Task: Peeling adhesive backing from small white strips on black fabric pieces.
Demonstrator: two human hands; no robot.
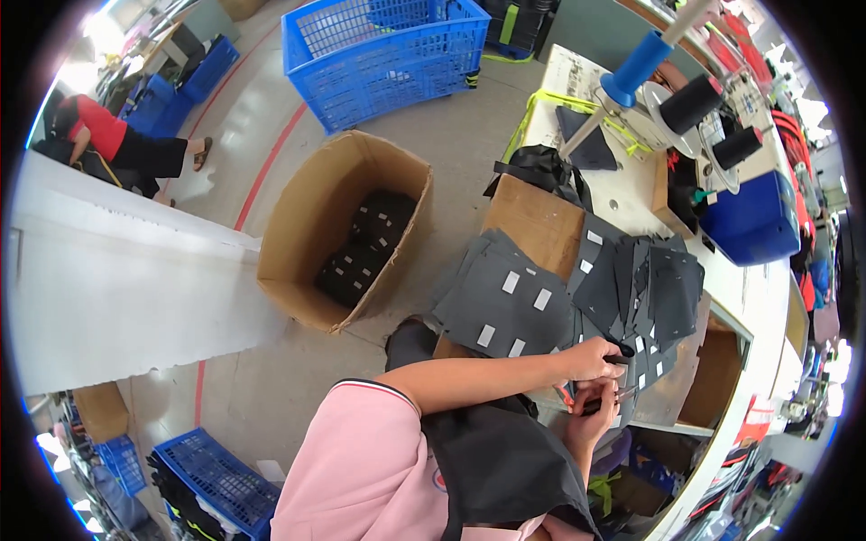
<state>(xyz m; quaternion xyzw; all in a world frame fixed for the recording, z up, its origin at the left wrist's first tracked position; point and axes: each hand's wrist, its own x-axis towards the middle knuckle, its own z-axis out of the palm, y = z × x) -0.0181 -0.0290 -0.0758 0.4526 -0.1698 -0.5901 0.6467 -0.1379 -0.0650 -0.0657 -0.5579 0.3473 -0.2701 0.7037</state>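
Note:
My left hand (592,360) reaches across from the left, closed in a pinch on a small black piece (617,358) by the stacked dark panels. Just below it, my right hand (593,402) is closed around scissors (566,395); their orange-red handle shows on one side and a thin metal tip on the other. Dark grey fabric panels (478,293) with small white patches lie in a pile left of my hands. More dark panels (654,287), loosely overlapped, lie beyond my hands. The exact spot between my fingertips is partly hidden.
An open cardboard box (298,212) on the floor holds dark patched pieces. Beyond it stands a blue plastic crate (388,77). A white worktable (636,194) carries thread cones (690,104) and a blue bin (753,219). A white panel (135,270) stands left; another person (117,135) is behind it.

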